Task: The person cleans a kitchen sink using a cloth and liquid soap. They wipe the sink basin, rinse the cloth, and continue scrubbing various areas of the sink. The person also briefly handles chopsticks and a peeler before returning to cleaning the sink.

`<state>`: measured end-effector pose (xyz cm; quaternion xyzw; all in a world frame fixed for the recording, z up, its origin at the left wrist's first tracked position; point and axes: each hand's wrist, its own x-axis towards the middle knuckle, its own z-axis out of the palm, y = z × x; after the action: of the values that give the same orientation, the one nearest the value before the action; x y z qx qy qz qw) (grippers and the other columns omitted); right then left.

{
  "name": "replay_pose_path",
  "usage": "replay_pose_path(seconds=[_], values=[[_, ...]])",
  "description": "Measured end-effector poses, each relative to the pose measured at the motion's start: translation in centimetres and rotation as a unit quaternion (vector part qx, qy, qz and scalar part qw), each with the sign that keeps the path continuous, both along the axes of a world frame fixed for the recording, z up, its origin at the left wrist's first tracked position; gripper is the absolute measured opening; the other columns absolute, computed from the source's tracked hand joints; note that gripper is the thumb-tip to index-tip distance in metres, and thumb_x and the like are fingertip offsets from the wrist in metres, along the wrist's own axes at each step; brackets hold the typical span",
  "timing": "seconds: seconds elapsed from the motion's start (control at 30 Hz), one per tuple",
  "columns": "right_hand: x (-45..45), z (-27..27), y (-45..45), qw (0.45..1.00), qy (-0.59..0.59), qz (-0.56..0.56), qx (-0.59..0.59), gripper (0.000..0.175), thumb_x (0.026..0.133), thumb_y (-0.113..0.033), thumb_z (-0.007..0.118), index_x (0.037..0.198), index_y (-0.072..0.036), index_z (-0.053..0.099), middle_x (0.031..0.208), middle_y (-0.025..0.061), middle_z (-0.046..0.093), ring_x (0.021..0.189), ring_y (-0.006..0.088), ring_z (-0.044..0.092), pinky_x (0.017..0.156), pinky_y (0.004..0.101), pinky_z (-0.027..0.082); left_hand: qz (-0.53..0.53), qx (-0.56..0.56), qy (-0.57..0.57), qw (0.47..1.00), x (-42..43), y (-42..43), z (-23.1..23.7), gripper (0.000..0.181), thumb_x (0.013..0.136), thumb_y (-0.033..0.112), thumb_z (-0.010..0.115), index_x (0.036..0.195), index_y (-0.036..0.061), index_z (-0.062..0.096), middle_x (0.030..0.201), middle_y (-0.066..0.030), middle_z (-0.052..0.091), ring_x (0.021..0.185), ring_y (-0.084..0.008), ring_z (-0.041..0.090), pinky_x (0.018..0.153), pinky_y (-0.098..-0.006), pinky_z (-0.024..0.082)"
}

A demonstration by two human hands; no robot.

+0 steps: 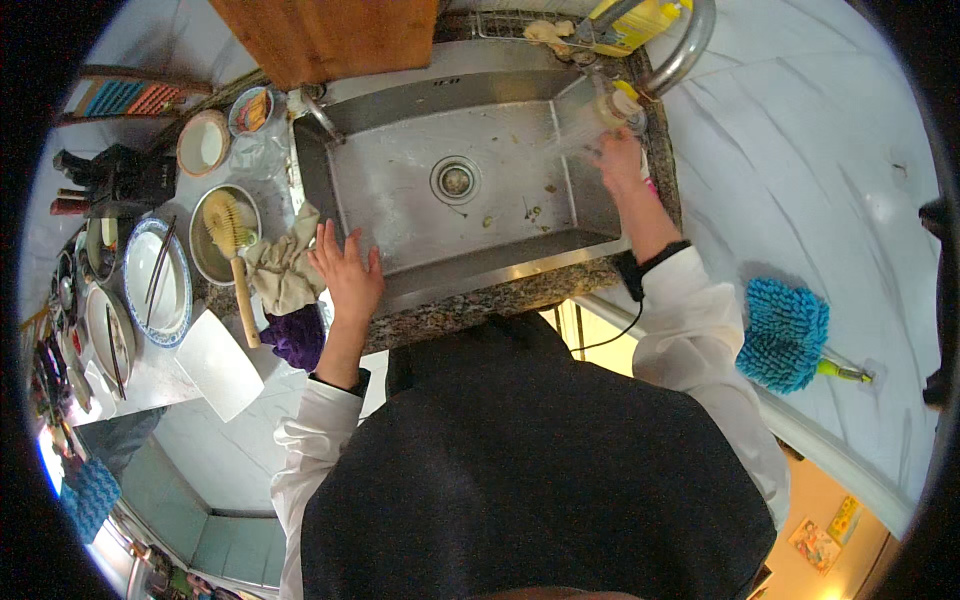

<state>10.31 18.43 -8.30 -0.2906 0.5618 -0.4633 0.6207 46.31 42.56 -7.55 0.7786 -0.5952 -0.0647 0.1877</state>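
The stainless steel sink (397,195) lies before me, with a round drain strainer (456,180) and several small food scraps on its floor. My left hand (349,277) is spread over the sink's front left corner, holding nothing; whether it touches the rim is unclear. Beside its fingers a crumpled beige cloth (289,259) lies over the counter edge, with a purple cloth (296,337) below. At the right wall of the sink, my right hand (624,163) reaches toward a bottle (619,109) with a pale top. Blur there hides whether its fingers grip anything.
A curved metal faucet (694,49) rises at the back right, near a yellow bottle (637,26). A wooden board (330,37) stands behind the sink. Leftward are a metal bowl (202,247), a wooden-handled brush (240,289), a blue-rimmed dish (154,277) and a knife block (135,180).
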Motion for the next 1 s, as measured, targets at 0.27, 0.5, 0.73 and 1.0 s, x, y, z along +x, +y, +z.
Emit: replay_pose_path(seconds=[0.27,0.5,0.73,1.0], values=[[-7.9,-9.2,-17.6,0.859,0.378,0.184,-0.293,0.036,0.074,-0.038,0.054,0.09,-0.006,0.061,0.085,0.0134,0.061,0.081,0.0298,0.058,0.073,0.0391,0.045,0.032,0.049,0.031,0.998,-4.6,0.3,-1.4,0.032,0.072,0.018,0.06,0.1,0.0055,0.052,0.119,-0.0218,0.037,0.117,-0.0356,0.03,0.094,-0.054,0.021],[-1.8,-7.3,-18.6,0.89,0.386,0.077,-0.229,0.021,0.072,-0.019,0.054,0.084,-0.004,0.061,0.084,0.0104,0.06,0.077,0.0268,0.059,0.064,0.0372,0.047,0.04,0.069,0.026,0.997,-5.9,-0.8,-0.2,0.03,0.071,0.018,0.06,0.098,0.0051,0.053,0.119,-0.0224,0.038,0.116,-0.0357,0.031,0.094,-0.0513,0.022],[-3.0,12.8,-13.1,0.997,0.073,-0.013,0.033,0.031,0.077,-0.01,0.047,0.105,0.004,0.044,0.104,0.0143,0.049,0.095,0.0236,0.046,0.081,0.0405,0.035,-0.003,0.041,0.025,0.999,-6.6,-5.4,3.2,0.024,0.074,0.013,0.058,0.096,0.0038,0.054,0.115,-0.024,0.041,0.108,-0.038,0.038,0.091,-0.0458,0.028],[-6.7,12.8,-22.0,0.954,-0.295,-0.032,-0.045,0.026,0.084,-0.013,0.038,0.105,0.001,0.043,0.101,0.0165,0.05,0.091,0.0311,0.053,0.075,0.0483,0.046,-0.038,0.01,0.053,0.998,-8.6,-10.6,6.5,0.022,0.076,0.015,0.057,0.095,0.0042,0.054,0.113,-0.0236,0.045,0.106,-0.0381,0.04,0.091,-0.0429,0.031]])
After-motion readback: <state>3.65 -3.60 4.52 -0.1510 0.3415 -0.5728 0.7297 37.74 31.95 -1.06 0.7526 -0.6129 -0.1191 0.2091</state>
